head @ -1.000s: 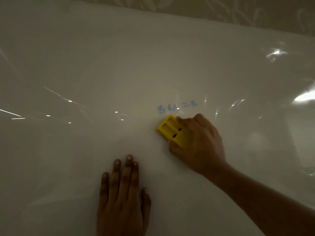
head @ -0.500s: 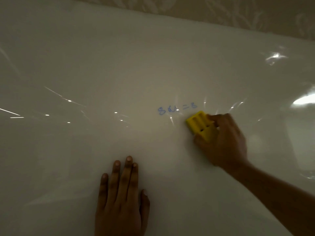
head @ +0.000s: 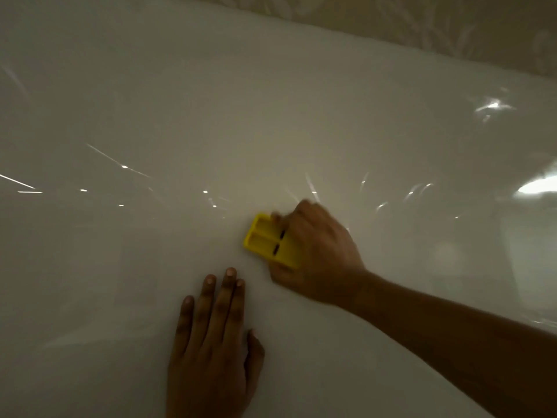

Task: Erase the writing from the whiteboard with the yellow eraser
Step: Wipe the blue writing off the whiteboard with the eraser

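Note:
The white whiteboard (head: 211, 101) fills almost the whole view in dim light. My right hand (head: 316, 254) grips the yellow eraser (head: 265, 242) and presses it flat on the board near the middle, its ribbed back facing me. No blue writing shows on the board around the eraser; anything under the hand is hidden. My left hand (head: 211, 348) lies flat on the board below the eraser, palm down, fingers straight and close together, holding nothing.
A patterned beige wall (head: 422, 22) runs along the board's top edge at the upper right. Bright light glare (head: 536, 185) and thin scratches reflect on the glossy surface at the right and left.
My right hand swept the eraser from the right back to the left across the spot where the blue writing stood. That writing is no longer visible. My left hand stayed put.

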A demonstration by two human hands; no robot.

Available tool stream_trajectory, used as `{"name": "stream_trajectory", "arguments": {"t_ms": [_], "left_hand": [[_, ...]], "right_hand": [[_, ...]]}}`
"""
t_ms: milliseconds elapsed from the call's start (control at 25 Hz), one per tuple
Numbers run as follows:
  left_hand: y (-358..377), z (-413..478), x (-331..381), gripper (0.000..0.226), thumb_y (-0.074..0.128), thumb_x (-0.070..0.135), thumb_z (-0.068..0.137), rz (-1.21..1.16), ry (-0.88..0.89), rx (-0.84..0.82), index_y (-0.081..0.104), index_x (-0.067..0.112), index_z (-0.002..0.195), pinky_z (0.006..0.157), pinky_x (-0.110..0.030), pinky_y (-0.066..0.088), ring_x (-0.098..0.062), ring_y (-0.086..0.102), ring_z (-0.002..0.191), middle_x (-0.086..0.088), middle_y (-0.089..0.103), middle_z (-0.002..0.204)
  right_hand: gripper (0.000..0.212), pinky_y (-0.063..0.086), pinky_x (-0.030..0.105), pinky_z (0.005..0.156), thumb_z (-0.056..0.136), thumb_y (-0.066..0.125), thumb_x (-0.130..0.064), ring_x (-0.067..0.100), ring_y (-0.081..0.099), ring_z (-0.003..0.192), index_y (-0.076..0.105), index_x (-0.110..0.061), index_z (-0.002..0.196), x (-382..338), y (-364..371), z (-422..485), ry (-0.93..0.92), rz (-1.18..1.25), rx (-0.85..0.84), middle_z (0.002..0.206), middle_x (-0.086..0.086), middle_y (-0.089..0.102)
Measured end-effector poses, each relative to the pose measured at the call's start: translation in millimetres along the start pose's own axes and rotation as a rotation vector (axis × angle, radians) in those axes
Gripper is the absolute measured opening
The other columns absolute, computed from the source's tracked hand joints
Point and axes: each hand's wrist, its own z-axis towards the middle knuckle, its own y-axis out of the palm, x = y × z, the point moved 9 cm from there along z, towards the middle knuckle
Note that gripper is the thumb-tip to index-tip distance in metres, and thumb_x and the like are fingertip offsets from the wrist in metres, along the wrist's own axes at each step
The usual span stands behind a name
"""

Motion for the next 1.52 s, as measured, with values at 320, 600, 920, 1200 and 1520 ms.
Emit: {"name": "stream_trajectory", "arguments": {"t_ms": [320, 600, 920, 1200, 1520], "left_hand": [[5, -30, -11, 0.065, 0.040, 0.037, 0.085, 0.050, 0.040, -0.024, 0.048, 0.008, 0.142, 0.120, -0.041, 0.022, -0.027, 0.038, 0.143, -0.010, 0.053, 0.149], [-1, -32, -11, 0.064, 0.039, 0.023, 0.090, -0.044, 0.068, -0.139, 0.037, 0.004, 0.151, 0.123, -0.046, 0.023, -0.027, 0.027, 0.152, -0.011, 0.034, 0.162], [1, -34, -10, 0.061, 0.035, 0.023, 0.095, -0.035, 0.066, -0.173, 0.032, 0.005, 0.154, 0.124, -0.050, 0.025, -0.029, 0.024, 0.155, -0.011, 0.030, 0.165], [0, -35, -11, 0.065, 0.039, 0.021, 0.091, -0.044, 0.059, -0.151, 0.033, 0.004, 0.153, 0.125, -0.047, 0.023, -0.028, 0.024, 0.154, -0.011, 0.032, 0.164], [0, -35, -12, 0.061, 0.036, 0.021, 0.093, -0.034, 0.068, -0.124, 0.037, 0.003, 0.151, 0.122, -0.051, 0.029, -0.028, 0.028, 0.153, -0.011, 0.035, 0.163]], "right_hand": [[0.053, 0.052, 0.047, 0.087, 0.082, 0.060, -0.050, 0.040, 0.055, 0.107, 0.055, -0.021, 0.127, 185, -87, -42, 0.617, -0.415, 0.101, 0.114, 0.015, 0.057], [0.063, 0.048, 0.043, 0.086, 0.071, 0.066, -0.046, 0.040, 0.057, 0.096, 0.058, -0.008, 0.120, 83, -29, 13, 0.236, -0.125, 0.078, 0.105, 0.019, 0.061], [0.027, 0.046, 0.034, 0.059, 0.083, 0.060, -0.039, 0.028, 0.056, 0.067, 0.068, -0.017, 0.096, -71, 22, -161, -0.496, 0.114, -0.491, 0.080, 0.005, 0.064], [0.060, 0.045, 0.036, 0.081, 0.068, 0.069, -0.050, 0.036, 0.058, 0.097, 0.060, -0.017, 0.118, 72, -26, 21, 0.303, -0.061, 0.086, 0.106, 0.011, 0.064], [0.038, 0.053, 0.031, 0.060, 0.072, 0.064, -0.057, 0.029, 0.063, 0.065, 0.063, -0.020, 0.077, 48, -16, -145, 0.097, -0.092, -0.262, 0.072, 0.004, 0.064]]}}
